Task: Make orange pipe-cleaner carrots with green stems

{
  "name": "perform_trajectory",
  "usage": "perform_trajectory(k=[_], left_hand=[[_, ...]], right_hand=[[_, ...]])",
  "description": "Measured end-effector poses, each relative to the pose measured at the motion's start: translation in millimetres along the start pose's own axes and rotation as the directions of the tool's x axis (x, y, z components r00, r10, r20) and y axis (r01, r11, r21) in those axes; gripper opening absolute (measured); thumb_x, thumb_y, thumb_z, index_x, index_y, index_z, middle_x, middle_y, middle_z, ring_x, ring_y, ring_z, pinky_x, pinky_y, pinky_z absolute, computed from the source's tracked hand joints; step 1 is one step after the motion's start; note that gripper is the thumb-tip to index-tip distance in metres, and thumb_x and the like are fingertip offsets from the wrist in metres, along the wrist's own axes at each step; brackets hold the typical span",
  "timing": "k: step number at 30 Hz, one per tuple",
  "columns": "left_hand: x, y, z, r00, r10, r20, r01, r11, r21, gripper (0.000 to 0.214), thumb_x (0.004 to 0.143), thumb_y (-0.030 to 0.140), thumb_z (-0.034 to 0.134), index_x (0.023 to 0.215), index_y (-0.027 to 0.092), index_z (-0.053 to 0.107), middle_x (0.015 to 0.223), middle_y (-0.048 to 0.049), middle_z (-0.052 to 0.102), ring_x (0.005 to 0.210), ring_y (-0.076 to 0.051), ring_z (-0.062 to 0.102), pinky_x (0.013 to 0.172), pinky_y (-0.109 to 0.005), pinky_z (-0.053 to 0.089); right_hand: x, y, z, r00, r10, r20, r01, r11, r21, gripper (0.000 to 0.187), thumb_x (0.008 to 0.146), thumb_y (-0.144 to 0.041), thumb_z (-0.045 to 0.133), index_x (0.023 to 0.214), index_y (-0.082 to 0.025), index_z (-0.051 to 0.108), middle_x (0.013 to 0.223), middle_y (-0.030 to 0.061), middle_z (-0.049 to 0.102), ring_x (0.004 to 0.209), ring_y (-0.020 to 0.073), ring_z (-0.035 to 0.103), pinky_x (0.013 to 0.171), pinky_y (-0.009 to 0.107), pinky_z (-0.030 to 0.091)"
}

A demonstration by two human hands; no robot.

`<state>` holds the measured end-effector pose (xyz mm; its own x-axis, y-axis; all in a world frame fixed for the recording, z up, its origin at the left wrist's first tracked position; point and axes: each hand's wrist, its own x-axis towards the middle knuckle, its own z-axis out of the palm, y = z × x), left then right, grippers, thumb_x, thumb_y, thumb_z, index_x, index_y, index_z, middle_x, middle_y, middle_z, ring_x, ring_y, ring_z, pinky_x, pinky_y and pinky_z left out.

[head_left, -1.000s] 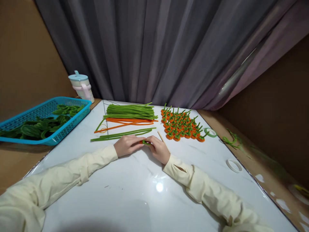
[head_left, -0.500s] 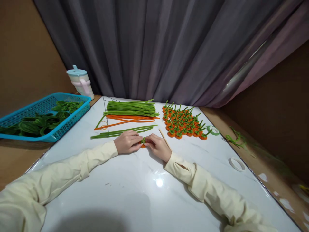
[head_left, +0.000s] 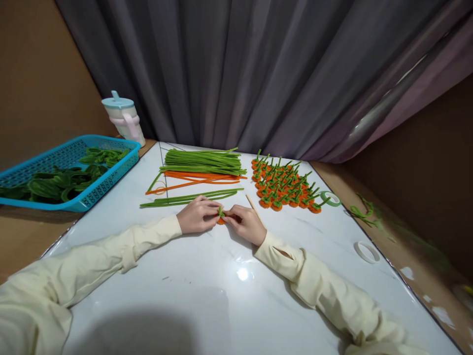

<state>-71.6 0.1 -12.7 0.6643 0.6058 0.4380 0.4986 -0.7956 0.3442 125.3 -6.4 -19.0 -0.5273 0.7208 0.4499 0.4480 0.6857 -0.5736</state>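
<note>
My left hand [head_left: 198,215] and my right hand [head_left: 244,223] meet at the middle of the white table [head_left: 207,296]. Both pinch one small orange and green pipe-cleaner piece [head_left: 220,217], which rests low on the table between the fingertips. Just beyond the hands lie a few green pipe cleaners [head_left: 192,197], then orange pipe cleaners [head_left: 199,178] and a thick bundle of green ones [head_left: 203,161]. A thin wooden stick [head_left: 253,208] lies by my right hand. Several finished orange pieces with green stems [head_left: 284,190] are set in rows at the back right.
A blue basket [head_left: 92,195] with green pipe-cleaner shapes sits at the left. A lidded cup [head_left: 124,121] stands at the back left. A green tape roll [head_left: 331,198] and a white tape roll [head_left: 366,251] lie at the right. A grey curtain hangs behind the table.
The hands have stayed together on the small piece and turned it, so its green part now stands up between the fingertips. The view shifted slightly.
</note>
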Motion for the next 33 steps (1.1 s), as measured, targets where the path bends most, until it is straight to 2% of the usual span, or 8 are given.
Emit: perform_trajectory(k=[4, 8, 10, 12, 15, 18, 29, 33], left_hand=[[0.2, 0.9, -0.6, 1.0, -0.006, 0.022, 0.007, 1.0, -0.011, 0.02, 0.085, 0.02, 0.045, 0.088, 0.02, 0.065, 0.093, -0.0033, 0.07, 0.104, -0.018, 0.058, 0.086, -0.033, 0.034], [0.3, 4.2, -0.3, 0.999, 0.023, 0.039, -0.026, 0.997, 0.077, 0.023, 0.087, 0.02, 0.042, 0.085, 0.016, 0.064, 0.091, -0.0068, 0.07, 0.105, -0.019, 0.057, 0.087, -0.034, 0.035], [-0.4, 7.0, 1.5, 0.998, 0.058, 0.026, -0.061, 0.984, 0.166, 0.025, 0.088, 0.019, 0.039, 0.081, 0.014, 0.063, 0.093, -0.0095, 0.069, 0.104, -0.021, 0.057, 0.086, -0.036, 0.037], [-1.7, 10.5, 4.2, 0.995, 0.099, 0.003, -0.096, 0.953, 0.286, 0.028, 0.089, 0.017, 0.036, 0.083, 0.011, 0.062, 0.095, -0.0126, 0.067, 0.102, -0.023, 0.057, 0.084, -0.037, 0.039], [-3.4, 15.0, 8.2, 0.988, 0.155, -0.008, -0.134, 0.878, 0.459, 0.028, 0.089, 0.016, 0.034, 0.091, 0.007, 0.061, 0.096, -0.0162, 0.066, 0.1, -0.025, 0.057, 0.08, -0.039, 0.041], [-4.0, 16.4, 10.2, 0.983, 0.183, 0.007, -0.16, 0.837, 0.524, 0.029, 0.089, 0.016, 0.035, 0.091, 0.005, 0.061, 0.095, -0.0173, 0.066, 0.097, -0.027, 0.057, 0.079, -0.039, 0.042], [-3.4, 14.4, 11.7, 0.981, 0.18, 0.074, -0.191, 0.825, 0.532, 0.031, 0.09, 0.016, 0.033, 0.095, 0.001, 0.06, 0.097, -0.0205, 0.064, 0.1, -0.029, 0.055, 0.079, -0.041, 0.042], [-3.3, 15.8, 12.2, 0.987, 0.153, 0.048, -0.158, 0.875, 0.457, 0.032, 0.09, 0.016, 0.033, 0.097, 0.001, 0.059, 0.098, -0.0223, 0.063, 0.103, -0.03, 0.055, 0.081, -0.043, 0.042]], right_hand=[[-3.2, -0.3, -0.1, 0.993, -0.112, 0.029, 0.115, 0.962, -0.247, 0.013, 0.09, -0.02, 0.044, 0.09, -0.015, 0.056, 0.079, 0.0052, 0.058, 0.072, 0.014, 0.054, 0.058, 0.023, 0.042], [-4.2, -4.9, -3.9, 0.943, -0.256, 0.211, 0.331, 0.735, -0.592, 0.022, 0.093, -0.015, 0.032, 0.097, -0.012, 0.053, 0.083, 0.009, 0.057, 0.077, 0.0173, 0.052, 0.051, 0.024, 0.037], [-3.5, -7.7, -5.2, 0.911, -0.271, 0.31, 0.411, 0.64, -0.649, 0.023, 0.093, -0.013, 0.03, 0.095, -0.012, 0.053, 0.083, 0.0101, 0.056, 0.077, 0.0183, 0.05, 0.048, 0.025, 0.035], [-2.7, -10.2, -5.2, 0.898, -0.247, 0.363, 0.436, 0.596, -0.674, 0.024, 0.092, -0.012, 0.03, 0.093, -0.012, 0.053, 0.084, 0.0109, 0.056, 0.079, 0.0191, 0.049, 0.047, 0.025, 0.035], [-2.3, -13.4, -3.4, 0.899, -0.196, 0.392, 0.43, 0.562, -0.707, 0.022, 0.092, -0.013, 0.031, 0.093, -0.012, 0.053, 0.085, 0.0112, 0.055, 0.08, 0.0199, 0.048, 0.046, 0.026, 0.035], [-2.3, -15.7, -1.8, 0.912, -0.149, 0.383, 0.4, 0.539, -0.742, 0.021, 0.092, -0.014, 0.033, 0.091, -0.012, 0.054, 0.085, 0.0104, 0.055, 0.079, 0.0201, 0.048, 0.044, 0.026, 0.033], [-0.7, -15.8, -3.7, 0.89, -0.103, 0.443, 0.425, 0.534, -0.731, 0.017, 0.09, -0.013, 0.038, 0.096, -0.013, 0.053, 0.087, 0.0084, 0.056, 0.077, 0.0192, 0.05, 0.041, 0.026, 0.03], [0.1, -15.1, -4.5, 0.884, -0.106, 0.455, 0.436, 0.538, -0.721, 0.017, 0.09, -0.013, 0.037, 0.095, -0.014, 0.054, 0.088, 0.0087, 0.056, 0.077, 0.0192, 0.049, 0.04, 0.026, 0.03]])
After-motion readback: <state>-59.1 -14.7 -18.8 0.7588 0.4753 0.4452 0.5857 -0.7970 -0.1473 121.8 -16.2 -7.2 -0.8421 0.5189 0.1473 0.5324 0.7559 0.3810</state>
